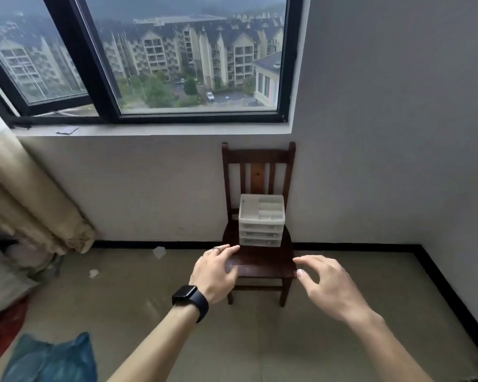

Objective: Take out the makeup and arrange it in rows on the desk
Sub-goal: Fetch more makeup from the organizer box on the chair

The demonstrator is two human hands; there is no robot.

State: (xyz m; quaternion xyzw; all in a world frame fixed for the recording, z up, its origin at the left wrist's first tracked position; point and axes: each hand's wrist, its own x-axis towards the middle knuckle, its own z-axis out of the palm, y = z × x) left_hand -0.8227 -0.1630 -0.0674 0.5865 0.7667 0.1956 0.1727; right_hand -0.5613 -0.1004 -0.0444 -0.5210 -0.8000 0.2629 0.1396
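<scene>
A white plastic makeup organizer [261, 220] with three drawers and an open compartmented top stands on the seat of a dark wooden chair [260, 267] against the wall. Its top compartments look empty; the drawer contents are too small to make out. My left hand [215, 271], with a ring and a black watch on the wrist, is stretched out in front of the chair, fingers relaxed, holding nothing. My right hand [326, 285] is held out to the right of the seat, fingers spread and slightly bent, also holding nothing. Both hands are nearer to me than the organizer.
A window [160, 59] fills the wall above the chair. A beige curtain [31, 205] hangs at the left. Scraps of white paper [159, 252] lie on the floor, and a blue bag [53, 359] sits at the lower left. No desk is in view.
</scene>
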